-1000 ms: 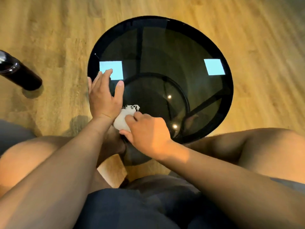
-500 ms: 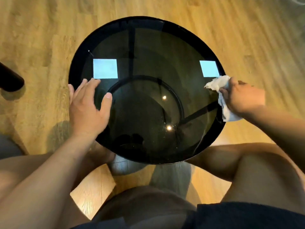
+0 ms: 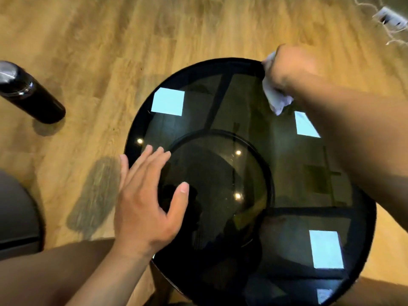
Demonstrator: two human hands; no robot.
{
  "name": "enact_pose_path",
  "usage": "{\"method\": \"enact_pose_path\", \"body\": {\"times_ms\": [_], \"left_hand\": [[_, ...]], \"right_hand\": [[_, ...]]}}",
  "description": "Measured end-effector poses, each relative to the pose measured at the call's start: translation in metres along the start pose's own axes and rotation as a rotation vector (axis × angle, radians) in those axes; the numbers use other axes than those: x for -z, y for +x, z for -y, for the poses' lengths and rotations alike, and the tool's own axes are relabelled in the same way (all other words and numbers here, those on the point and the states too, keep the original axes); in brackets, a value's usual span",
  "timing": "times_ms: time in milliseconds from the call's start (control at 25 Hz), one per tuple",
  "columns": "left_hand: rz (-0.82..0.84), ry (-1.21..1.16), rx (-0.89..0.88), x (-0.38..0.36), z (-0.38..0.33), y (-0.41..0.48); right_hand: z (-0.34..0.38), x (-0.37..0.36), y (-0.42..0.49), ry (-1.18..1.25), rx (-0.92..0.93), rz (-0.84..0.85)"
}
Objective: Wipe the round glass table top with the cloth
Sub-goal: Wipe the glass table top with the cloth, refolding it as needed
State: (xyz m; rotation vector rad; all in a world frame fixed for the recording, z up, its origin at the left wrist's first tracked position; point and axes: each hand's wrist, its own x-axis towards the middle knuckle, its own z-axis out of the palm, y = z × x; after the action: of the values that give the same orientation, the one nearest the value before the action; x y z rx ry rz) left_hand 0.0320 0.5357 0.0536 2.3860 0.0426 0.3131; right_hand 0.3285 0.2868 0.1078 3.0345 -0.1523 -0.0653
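Only the right side has moved: the left hand (image 3: 145, 199) lies flat, fingers straight, on the round dark glass bench top (image 3: 242, 102), while the right hand (image 3: 291, 65), gripping the crumpled white cloth (image 3: 276, 98), has swept along the rim to the far edge, so wiping looks underway; its fingers are hidden.

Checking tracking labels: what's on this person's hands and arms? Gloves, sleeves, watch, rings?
Both the left hand and right hand are bare: no gloves. Both forearms are uncovered, no sleeve in view, no watch or band at either wrist. No rings on the left fingers; the right fingers are hidden.
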Motion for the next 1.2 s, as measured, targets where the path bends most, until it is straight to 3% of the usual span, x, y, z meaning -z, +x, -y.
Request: {"method": "enact_pose_path", "body": {"times_ms": [120, 320, 560, 720, 800, 960, 1080, 1200], "left_hand": [[-0.006, -0.021, 0.001, 0.001, 0.004, 0.001], [-0.091, -0.087, 0.051, 0.0, 0.0, 0.0], [-0.273, -0.168, 0.081, -0.002, -0.003, -0.008], [0.032, -0.003, -0.097, 0.003, -0.007, -0.037], [0.101, 0.088, -0.102, 0.004, -0.007, -0.039], [-0.016, 0.006, 0.067, -0.001, -0.011, -0.033], [-0.069, -0.106, 0.103, -0.005, -0.008, -0.033], [-0.102, -0.224, 0.164, -0.005, -0.006, -0.031]], "right_hand": [[0.062, 0.01, -0.009, -0.026, 0.172, -0.028], [0.162, 0.017, -0.098, 0.192, 0.517, -0.002], [0.137, -0.006, -0.25, 0.536, 0.815, 0.326], [0.057, -0.014, -0.315, 0.59, 0.78, 0.348], [0.011, -0.02, -0.358, 0.524, 0.819, 0.321], [-0.031, -0.031, -0.402, 0.455, 0.767, 0.101], [0.01, -0.032, -0.38, 0.358, 0.683, 0.061], [0.067, -0.026, -0.339, 0.411, 0.539, 0.035]]}}
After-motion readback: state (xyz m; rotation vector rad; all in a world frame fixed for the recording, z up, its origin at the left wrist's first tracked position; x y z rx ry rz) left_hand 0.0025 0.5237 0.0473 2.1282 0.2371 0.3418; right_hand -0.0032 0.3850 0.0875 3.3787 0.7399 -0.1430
